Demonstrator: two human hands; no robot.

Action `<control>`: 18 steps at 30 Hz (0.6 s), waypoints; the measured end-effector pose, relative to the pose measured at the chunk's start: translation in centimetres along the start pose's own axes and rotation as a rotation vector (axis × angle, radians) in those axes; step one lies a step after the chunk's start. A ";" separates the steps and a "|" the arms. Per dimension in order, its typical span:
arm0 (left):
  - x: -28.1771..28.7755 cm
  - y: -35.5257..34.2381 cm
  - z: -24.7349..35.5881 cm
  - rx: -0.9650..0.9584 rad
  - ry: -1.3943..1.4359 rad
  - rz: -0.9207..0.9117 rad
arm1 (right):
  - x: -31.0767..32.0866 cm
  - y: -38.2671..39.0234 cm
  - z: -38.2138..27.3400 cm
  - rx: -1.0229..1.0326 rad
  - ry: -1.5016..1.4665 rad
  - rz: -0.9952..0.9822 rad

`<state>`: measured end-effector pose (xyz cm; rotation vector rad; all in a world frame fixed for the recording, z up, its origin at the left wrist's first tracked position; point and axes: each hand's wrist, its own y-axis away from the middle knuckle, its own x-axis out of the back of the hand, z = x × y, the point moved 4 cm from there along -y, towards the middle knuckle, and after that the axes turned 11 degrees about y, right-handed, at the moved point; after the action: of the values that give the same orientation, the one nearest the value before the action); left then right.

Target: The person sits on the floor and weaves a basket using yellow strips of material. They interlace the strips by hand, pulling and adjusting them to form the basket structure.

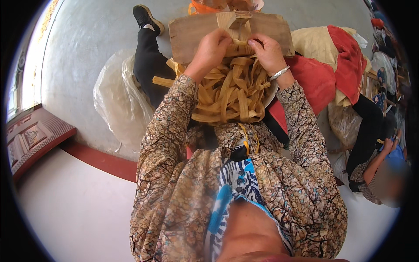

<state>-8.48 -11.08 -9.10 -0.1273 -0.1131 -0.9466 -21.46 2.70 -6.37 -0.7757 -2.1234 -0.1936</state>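
Observation:
My left hand (210, 49) and my right hand (268, 53) are both closed, their fingers pinching a short flat tan strip (239, 42) between them. The strip is held across the front of a wooden block (235, 22) standing on a broad wooden board (187, 39). Just below my hands, a heap of long flat tan strips (231, 89), curled and looped, lies over my lap. Part of a pale rim (271, 97) shows at the heap's right side; the rest of it is hidden. A braided silver bracelet (279, 73) circles my right wrist.
Beyond the board is an orange bag (207, 6). Clear plastic sheeting (120, 94) lies left of my black-trousered leg (148, 56). Red and beige cloth (325, 56) is at the right. Another person (375, 174) sits at far right. A carved dark red wooden panel (37, 137) stands at left.

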 end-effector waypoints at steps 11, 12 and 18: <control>-1.6 6.0 4.5 0.143 0.238 -0.126 | 4.3 5.8 -7.9 0.379 0.507 0.269; -2.4 6.6 5.2 0.184 0.395 -0.159 | 3.9 5.8 -9.3 0.413 0.489 0.313; -1.1 10.1 7.4 0.305 0.221 -0.342 | 3.6 4.8 -8.1 0.214 0.116 0.229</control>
<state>-1.23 -3.18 -2.51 0.2870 -0.0750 -1.2657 -14.79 5.01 0.86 -0.8500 -1.8921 0.1070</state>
